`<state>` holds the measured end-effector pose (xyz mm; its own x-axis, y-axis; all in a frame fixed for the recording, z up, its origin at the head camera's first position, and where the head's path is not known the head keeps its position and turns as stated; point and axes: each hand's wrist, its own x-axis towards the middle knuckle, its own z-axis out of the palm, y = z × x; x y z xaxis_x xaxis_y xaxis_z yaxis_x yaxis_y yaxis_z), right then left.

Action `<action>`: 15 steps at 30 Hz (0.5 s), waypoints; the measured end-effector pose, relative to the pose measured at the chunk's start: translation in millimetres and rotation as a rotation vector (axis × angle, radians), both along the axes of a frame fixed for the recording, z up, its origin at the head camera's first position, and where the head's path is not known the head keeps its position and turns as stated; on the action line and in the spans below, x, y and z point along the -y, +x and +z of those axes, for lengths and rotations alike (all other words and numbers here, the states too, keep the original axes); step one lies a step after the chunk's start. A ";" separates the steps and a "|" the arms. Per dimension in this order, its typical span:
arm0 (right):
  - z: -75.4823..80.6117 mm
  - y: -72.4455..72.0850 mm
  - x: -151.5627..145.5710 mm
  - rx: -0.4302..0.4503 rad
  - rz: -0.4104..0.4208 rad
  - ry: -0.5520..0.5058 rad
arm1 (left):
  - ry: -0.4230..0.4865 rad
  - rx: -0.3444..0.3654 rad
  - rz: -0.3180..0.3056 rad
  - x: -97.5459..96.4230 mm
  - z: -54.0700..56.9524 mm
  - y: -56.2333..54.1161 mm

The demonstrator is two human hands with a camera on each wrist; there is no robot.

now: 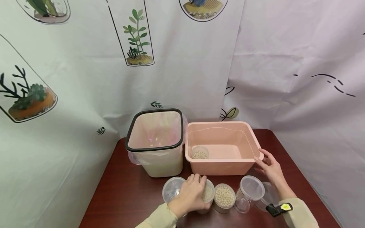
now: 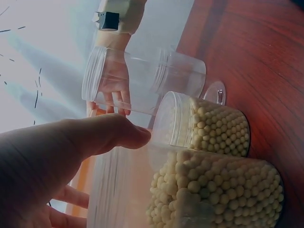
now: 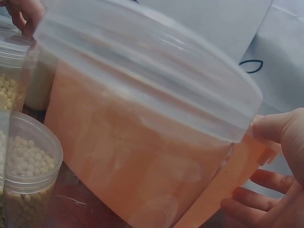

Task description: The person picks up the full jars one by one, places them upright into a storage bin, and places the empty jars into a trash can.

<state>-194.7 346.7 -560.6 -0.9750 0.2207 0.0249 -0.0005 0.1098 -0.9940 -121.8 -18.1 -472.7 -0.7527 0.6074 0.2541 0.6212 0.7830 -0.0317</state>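
My left hand [image 1: 191, 193] grips a clear plastic jar of pale round beans [image 1: 209, 190] near its top. The left wrist view shows my thumb [image 2: 128, 133] along that jar, its beans [image 2: 223, 190] filling the lower part. Beside it stands another jar of beans [image 1: 224, 197]. My right hand [image 1: 272, 171] holds the front right corner of the pink basin [image 1: 222, 167], thumb on the front rim and fingers along the outer side. In the basin's left front corner sits a small tub of beans [image 1: 200, 153].
A bin [image 1: 162, 166] with a black rim and pink liner stands left of the basin. Another clear jar [image 1: 172, 188] is left of my left hand. A lidded clear jar [image 1: 252, 189] and a clear round lid [image 1: 268, 198] are by my right wrist. A printed curtain [image 1: 194, 82] hangs behind.
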 end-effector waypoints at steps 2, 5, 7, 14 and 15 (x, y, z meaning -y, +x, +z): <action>-0.3 0.0 -0.3 -0.003 0.002 0.001 | 0.013 0.004 -0.002 0.1 -0.3 -0.3; -0.5 0.1 -0.6 -0.004 0.005 -0.002 | 0.042 -0.004 -0.005 0.6 0.5 -0.6; -0.8 -0.1 -0.9 -0.004 0.004 -0.001 | 0.068 -0.010 -0.009 1.2 2.3 -0.9; -6.5 -3.7 -3.8 -0.013 -0.018 -0.023 | 0.172 0.040 -0.035 3.7 14.0 -3.0; -7.7 -4.3 -4.4 -0.016 -0.019 -0.023 | 0.185 0.045 -0.039 3.9 16.3 -3.5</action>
